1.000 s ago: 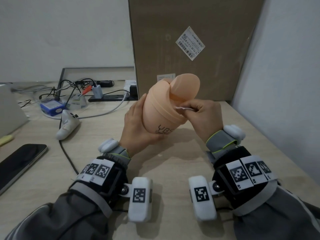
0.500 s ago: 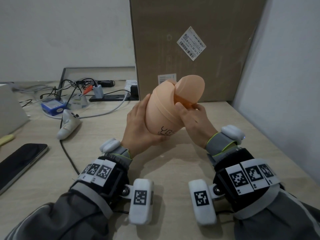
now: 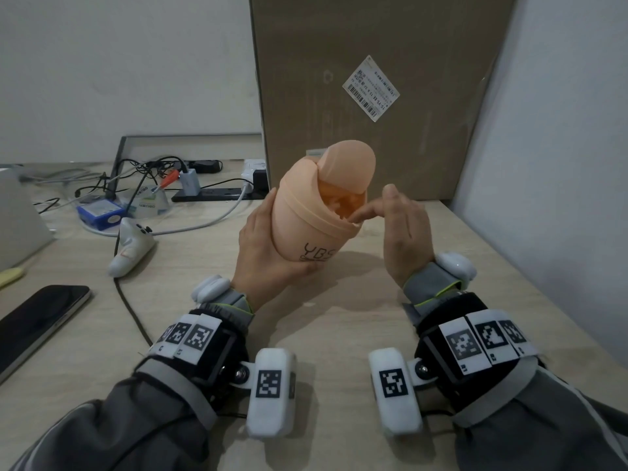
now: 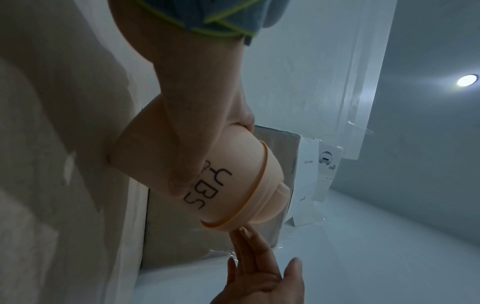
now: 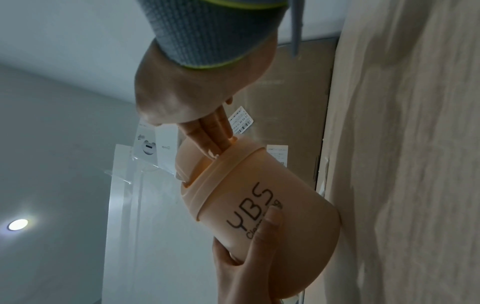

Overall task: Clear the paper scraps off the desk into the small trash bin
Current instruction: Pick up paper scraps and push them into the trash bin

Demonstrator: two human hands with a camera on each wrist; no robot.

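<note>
The small peach trash bin (image 3: 306, 229), marked "YBS", is lifted off the desk and tilted to the right. My left hand (image 3: 260, 243) grips its body from the left and underneath. Its swing lid (image 3: 350, 164) is tipped back, and crumpled scraps (image 3: 343, 202) show inside the opening. My right hand (image 3: 377, 207) is beside the opening, fingers straight, with the fingertips (image 3: 360, 215) touching the rim and nothing held. In the right wrist view the fingers (image 5: 207, 137) reach into the bin (image 5: 272, 205). The left wrist view shows the left hand (image 4: 197, 127) wrapped round the bin (image 4: 233, 174).
A tall cardboard box (image 3: 373, 96) stands right behind the bin. A white controller (image 3: 131, 246), a blue box (image 3: 100, 212) and a tangle of cables with a power strip (image 3: 210, 193) lie at the back left. A phone (image 3: 34, 321) lies at the left edge.
A second ago my right hand pinched a white paper scrap at the bin's opening and then pushed it in. Now its fingers are straight and hold nothing. The left hand still grips the bin.
</note>
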